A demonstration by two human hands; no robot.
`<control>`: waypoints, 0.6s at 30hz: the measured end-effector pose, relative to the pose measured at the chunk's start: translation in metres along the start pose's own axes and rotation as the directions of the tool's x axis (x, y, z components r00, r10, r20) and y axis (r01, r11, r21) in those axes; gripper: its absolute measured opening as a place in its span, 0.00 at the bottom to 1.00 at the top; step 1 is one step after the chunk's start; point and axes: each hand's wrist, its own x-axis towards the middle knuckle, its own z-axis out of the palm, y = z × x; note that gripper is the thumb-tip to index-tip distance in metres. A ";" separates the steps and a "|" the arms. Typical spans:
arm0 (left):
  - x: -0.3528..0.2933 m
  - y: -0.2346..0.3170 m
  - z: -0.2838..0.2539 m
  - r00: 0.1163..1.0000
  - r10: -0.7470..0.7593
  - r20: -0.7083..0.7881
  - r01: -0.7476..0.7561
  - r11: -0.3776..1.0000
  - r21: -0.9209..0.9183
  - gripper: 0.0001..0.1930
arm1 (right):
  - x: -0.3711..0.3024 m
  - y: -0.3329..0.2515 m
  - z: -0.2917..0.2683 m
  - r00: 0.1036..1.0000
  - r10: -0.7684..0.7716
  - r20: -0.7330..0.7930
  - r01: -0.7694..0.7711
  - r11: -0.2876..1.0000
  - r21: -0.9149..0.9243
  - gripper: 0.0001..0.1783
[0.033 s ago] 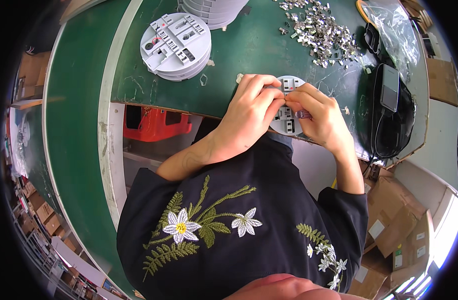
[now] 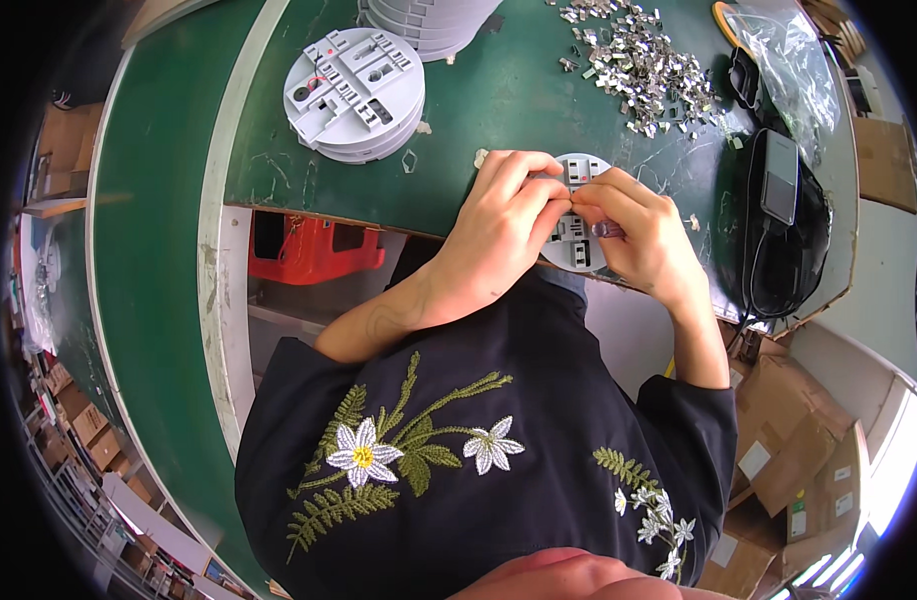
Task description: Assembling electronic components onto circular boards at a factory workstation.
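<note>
A grey round plastic part (image 2: 582,175) lies at the near edge of the green table (image 2: 479,90), mostly covered by both hands. My left hand (image 2: 504,225) grips its left side, with the fingertips pressed on its face. My right hand (image 2: 649,240) is curled over its right side and pinches a small clear-handled tool (image 2: 609,230) against the part. The two hands' fingertips meet over the middle of the part. What lies under the fingers is hidden.
A stack of grey round parts (image 2: 354,95) stands at the far left, and another stack (image 2: 419,15) sits at the top edge. Small metal clips (image 2: 644,70) lie heaped far right, beside a plastic bag (image 2: 789,50). A black device with a cable (image 2: 784,220) is at right. Below are a red stool (image 2: 309,250) and cardboard boxes (image 2: 799,450).
</note>
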 end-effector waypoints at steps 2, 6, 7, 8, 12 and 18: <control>-0.001 -0.001 -0.001 1.000 -0.001 -0.004 0.001 1.000 0.000 0.08 | 0.001 -0.001 -0.001 1.000 -0.015 -0.010 0.016 1.000 0.024 0.13; -0.001 -0.003 -0.003 1.000 0.015 0.009 -0.015 1.000 -0.002 0.08 | 0.007 -0.016 -0.017 0.973 0.228 0.042 -0.231 0.966 0.115 0.08; 0.000 -0.002 -0.003 1.000 0.017 0.008 -0.017 1.000 -0.003 0.08 | 0.006 -0.019 -0.022 0.961 0.277 -0.005 -0.271 0.944 0.188 0.02; 0.002 0.000 -0.004 1.000 0.022 0.014 -0.021 1.000 -0.018 0.08 | 0.005 -0.021 -0.026 0.943 0.328 -0.047 -0.305 0.916 0.262 0.04; 0.008 0.007 -0.005 0.999 0.036 0.038 -0.034 0.998 -0.061 0.06 | 0.006 -0.013 -0.028 0.934 0.262 -0.244 -0.025 0.729 0.684 0.11; 0.013 0.001 0.006 0.982 0.186 0.046 -0.189 0.977 0.096 0.06 | 0.005 -0.023 -0.021 0.923 0.272 -0.274 -0.008 0.723 0.691 0.17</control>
